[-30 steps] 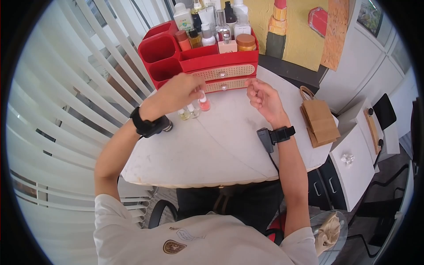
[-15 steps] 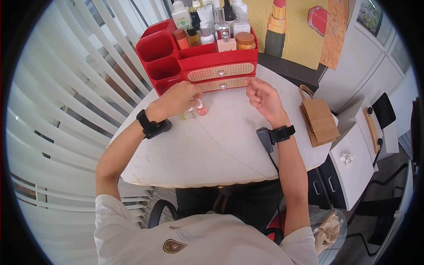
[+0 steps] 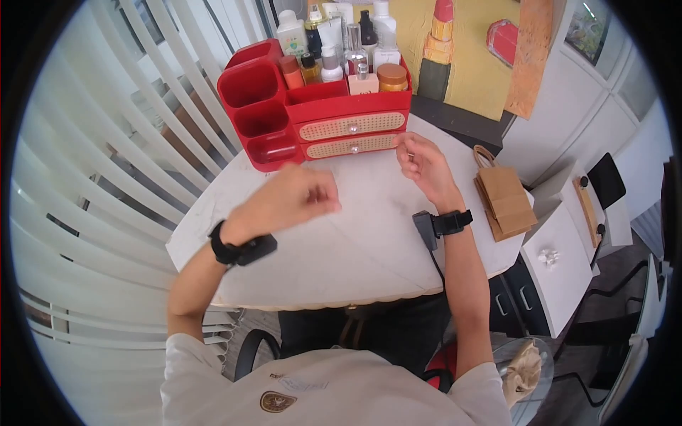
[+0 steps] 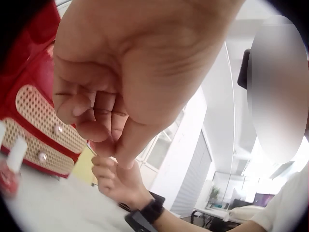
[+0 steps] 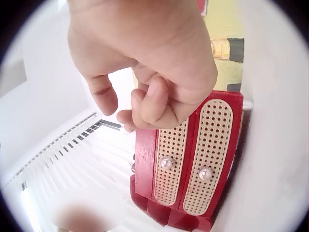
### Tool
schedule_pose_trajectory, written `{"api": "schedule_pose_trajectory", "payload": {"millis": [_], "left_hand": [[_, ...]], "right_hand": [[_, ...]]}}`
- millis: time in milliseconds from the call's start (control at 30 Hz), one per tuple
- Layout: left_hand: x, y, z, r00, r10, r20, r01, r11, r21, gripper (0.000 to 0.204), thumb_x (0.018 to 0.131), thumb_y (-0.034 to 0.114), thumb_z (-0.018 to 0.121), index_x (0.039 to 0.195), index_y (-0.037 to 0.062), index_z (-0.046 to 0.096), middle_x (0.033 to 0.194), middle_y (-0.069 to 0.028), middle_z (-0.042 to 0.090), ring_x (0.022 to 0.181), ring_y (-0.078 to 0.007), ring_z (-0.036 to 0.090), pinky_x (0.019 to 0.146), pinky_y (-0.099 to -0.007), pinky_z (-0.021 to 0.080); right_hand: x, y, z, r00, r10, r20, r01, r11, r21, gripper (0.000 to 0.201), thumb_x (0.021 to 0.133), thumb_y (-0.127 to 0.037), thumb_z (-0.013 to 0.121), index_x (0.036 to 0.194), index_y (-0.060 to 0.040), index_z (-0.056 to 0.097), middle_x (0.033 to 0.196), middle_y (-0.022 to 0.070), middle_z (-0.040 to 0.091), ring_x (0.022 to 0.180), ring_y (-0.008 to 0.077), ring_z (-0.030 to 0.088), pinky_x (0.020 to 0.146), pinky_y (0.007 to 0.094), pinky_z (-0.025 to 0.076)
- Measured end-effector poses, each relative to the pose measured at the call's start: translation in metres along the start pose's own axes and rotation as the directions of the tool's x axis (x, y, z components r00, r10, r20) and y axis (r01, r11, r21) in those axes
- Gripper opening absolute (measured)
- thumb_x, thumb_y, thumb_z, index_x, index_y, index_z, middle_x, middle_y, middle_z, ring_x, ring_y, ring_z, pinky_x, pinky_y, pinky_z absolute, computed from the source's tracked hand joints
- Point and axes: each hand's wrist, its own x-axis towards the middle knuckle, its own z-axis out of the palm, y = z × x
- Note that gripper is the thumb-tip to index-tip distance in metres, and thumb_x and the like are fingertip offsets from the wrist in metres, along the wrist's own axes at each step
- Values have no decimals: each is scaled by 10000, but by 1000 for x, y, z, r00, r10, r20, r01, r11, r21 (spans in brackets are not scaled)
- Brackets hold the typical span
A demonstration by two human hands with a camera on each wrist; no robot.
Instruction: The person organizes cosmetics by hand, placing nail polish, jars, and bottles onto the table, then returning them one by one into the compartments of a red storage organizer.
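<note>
Over the table's left part, in front of the red organizer (image 3: 348,106), hovers my left hand (image 3: 291,199), fingers loosely bent, with nothing visible in its grasp. The left wrist view shows its thumb tip near the fingertips (image 4: 116,150). There, a pink bottle with a white cap (image 4: 10,176) stands apart from the hand; the head view hides it. My right hand (image 3: 426,167) is raised near the organizer's right front corner, its fingers loosely curled and empty; the right wrist view shows this hand (image 5: 145,63) before the two woven drawer fronts (image 5: 210,154).
Bottles and jars, among them an amber jar (image 3: 392,78), fill the organizer's top. A brown paper bag (image 3: 508,202) stands at the right of the white table (image 3: 341,263). Slatted blinds (image 3: 92,177) hang at the left, and a painted board (image 3: 469,71) is behind.
My left hand has moved away from the small bottles, toward my body. My right hand has barely moved. The head view has shifted slightly.
</note>
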Motion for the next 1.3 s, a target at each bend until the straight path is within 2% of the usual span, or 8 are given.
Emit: {"api": "schedule_pose_trajectory", "payload": {"millis": [133, 200, 267, 433, 567, 633, 900, 1300], "left_hand": [[-6, -16, 37, 994, 69, 85, -60, 993, -102, 340, 928, 275, 693, 730, 15, 598, 634, -41, 572, 567, -89, 493, 544, -264, 407], [-5, -28, 53, 945, -130, 301, 221, 931, -290, 479, 980, 389, 593, 669, 25, 564, 588, -40, 525, 542, -119, 469, 543, -287, 392], [-7, -39, 70, 940, -71, 334, 202, 905, -375, 531, 1000, 437, 541, 648, 39, 533, 582, -9, 477, 543, -99, 418, 533, -276, 357], [-5, -49, 97, 911, 59, 408, 203, 797, -570, 578, 1022, 483, 489, 615, 74, 466, 567, 41, 366, 544, -79, 329, 526, -268, 304], [-4, -53, 104, 883, 141, 447, 224, 711, -666, 538, 993, 443, 550, 609, 78, 461, 581, 38, 361, 556, -80, 321, 531, -271, 276], [-5, -54, 103, 874, 166, 457, 230, 686, -690, 524, 985, 421, 569, 599, 89, 446, 573, 47, 346, 546, -74, 302, 522, -270, 250], [-11, -73, 106, 845, 313, 433, 295, 403, -866, 447, 875, 145, 604, 555, 136, 292, 537, 75, 221, 511, -64, 203, 490, -290, 170], [-10, -75, 109, 855, 347, 385, 223, 425, -877, 466, 892, 150, 608, 558, 137, 283, 543, 73, 215, 509, -67, 195, 488, -288, 165]], "right_hand": [[-7, -22, 14, 985, -141, -99, 118, 970, -213, 212, 955, -212, 571, 1035, -25, 629, 715, -56, 503, 560, 17, 381, 477, 179, 262], [-8, -38, 27, 974, -174, -146, 123, 944, -307, 187, 947, -190, 591, 1022, -26, 637, 704, -59, 510, 558, 14, 394, 475, 182, 264], [-7, -62, 48, 935, -326, -144, 203, 819, -537, 145, 922, -140, 632, 1015, -30, 649, 693, -58, 533, 556, 11, 411, 472, 184, 278], [13, -103, 66, 904, -394, -166, 170, 686, -708, 170, 911, -159, 653, 1038, -47, 640, 766, -41, 575, 564, 22, 457, 486, 186, 311], [27, -114, 79, 894, -403, -196, 98, 604, -791, 177, 909, -150, 654, 1048, -43, 641, 803, -21, 596, 573, 27, 487, 486, 187, 335], [39, -117, 78, 904, -403, -146, 115, 557, -823, 207, 875, -105, 664, 1054, -5, 640, 951, 26, 655, 608, 49, 554, 480, 199, 375], [103, -122, 89, 886, -463, -32, 157, 364, -918, 306, 850, -124, 688, 1099, 46, 637, 994, 83, 681, 622, 100, 636, 520, 233, 477], [153, -109, 104, 869, -490, -69, 66, 254, -965, 366, 839, -205, 762, 1018, 97, 661, 792, 100, 691, 587, 124, 650, 548, 254, 509]]}}
